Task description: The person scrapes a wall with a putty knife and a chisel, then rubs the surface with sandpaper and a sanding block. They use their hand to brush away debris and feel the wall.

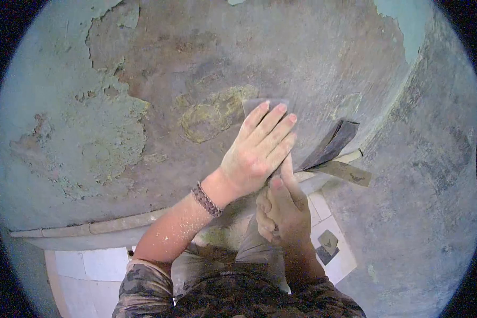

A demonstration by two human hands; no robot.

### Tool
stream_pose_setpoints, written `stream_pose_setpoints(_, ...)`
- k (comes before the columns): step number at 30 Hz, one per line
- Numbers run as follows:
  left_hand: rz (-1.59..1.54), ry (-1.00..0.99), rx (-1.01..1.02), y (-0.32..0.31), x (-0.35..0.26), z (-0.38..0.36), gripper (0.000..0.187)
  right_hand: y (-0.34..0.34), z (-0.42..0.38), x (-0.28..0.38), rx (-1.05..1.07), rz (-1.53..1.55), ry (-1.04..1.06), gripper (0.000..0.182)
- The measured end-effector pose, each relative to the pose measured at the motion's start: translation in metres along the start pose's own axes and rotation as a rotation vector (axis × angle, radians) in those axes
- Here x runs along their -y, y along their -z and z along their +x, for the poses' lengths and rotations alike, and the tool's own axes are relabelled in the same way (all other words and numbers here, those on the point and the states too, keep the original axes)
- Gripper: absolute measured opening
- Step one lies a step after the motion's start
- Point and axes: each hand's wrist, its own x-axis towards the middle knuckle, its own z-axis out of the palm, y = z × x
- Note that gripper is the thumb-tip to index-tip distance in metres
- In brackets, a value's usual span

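A scraper with a wide flat metal blade (250, 104) lies against the patchy wall (196, 69). My left hand (259, 148) rests flat over the blade, its fingers stretched out and pressed on the metal. Below it, my right hand (289, 212) wraps round the scraper's handle, which the fingers mostly hide, with the index finger reaching up along it. The blade's edge touches bare plaster just right of a yellowish stain (206, 119). Pale dust covers my left forearm.
Flaking green paint (63, 106) covers the wall's left side. A dark strip of sandpaper (331, 144) and a brown strip (347, 173) lie by the ledge (127, 222) on the right. Sandpaper scraps (328, 244) lie on white tiles below. A side wall (424, 185) stands at right.
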Motion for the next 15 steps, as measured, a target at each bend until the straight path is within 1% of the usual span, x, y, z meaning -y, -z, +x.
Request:
stream_pose_setpoints(2, -0.005, 0.002, 0.0, -0.002, 0.001, 0.002, 0.027, -0.003, 0.001, 0.006, -0.021, 0.014, -0.005, 0.065)
stream_pose_setpoints(4, -0.003, 0.012, -0.042, 0.003, 0.002, 0.012, 0.026, -0.003, 0.0, 0.006, -0.049, 0.026, -0.026, 0.066)
stream_pose_setpoints(7, 0.008, 0.002, -0.011, -0.003, 0.0, 0.0, 0.026, -0.002, 0.001, 0.001, -0.046, 0.061, -0.027, 0.065)
stream_pose_setpoints(9, 0.003, -0.008, 0.002, -0.002, 0.002, 0.003, 0.027, 0.002, 0.001, -0.001, -0.023, 0.005, -0.041, 0.064)
stream_pose_setpoints(10, -0.004, -0.013, -0.022, -0.002, 0.004, 0.006, 0.026, 0.001, 0.002, 0.001, -0.029, 0.002, -0.043, 0.064)
stream_pose_setpoints(12, -0.018, 0.0, -0.044, -0.001, 0.003, 0.01, 0.026, -0.003, 0.007, 0.006, -0.037, 0.014, 0.032, 0.064)
stream_pose_setpoints(15, 0.003, -0.007, -0.014, 0.002, 0.002, 0.008, 0.026, 0.001, 0.003, 0.004, -0.026, -0.049, 0.026, 0.064)
